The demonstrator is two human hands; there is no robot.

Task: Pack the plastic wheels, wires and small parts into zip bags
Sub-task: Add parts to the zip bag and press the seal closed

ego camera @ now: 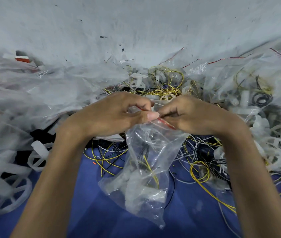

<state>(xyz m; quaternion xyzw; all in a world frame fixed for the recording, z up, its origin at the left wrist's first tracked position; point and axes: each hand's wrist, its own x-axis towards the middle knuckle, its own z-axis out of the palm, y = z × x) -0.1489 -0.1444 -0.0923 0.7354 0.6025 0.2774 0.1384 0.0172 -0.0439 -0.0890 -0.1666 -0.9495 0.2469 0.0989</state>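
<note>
A clear zip bag with a red seal strip hangs in front of me, holding wires and a translucent plastic wheel. My left hand pinches the bag's top edge between thumb and fingers. My right hand pinches the same red strip just to the right, the two hands almost touching. Loose yellow, white and black wires lie tangled on the blue cloth below. Translucent plastic wheels lie at the lower left, and more wheels sit beyond my hands.
A heap of clear plastic bags spreads across the left. More bags, some with red strips and filled with parts, pile up on the right. A grey-white floor lies beyond. A small red and white object sits far left.
</note>
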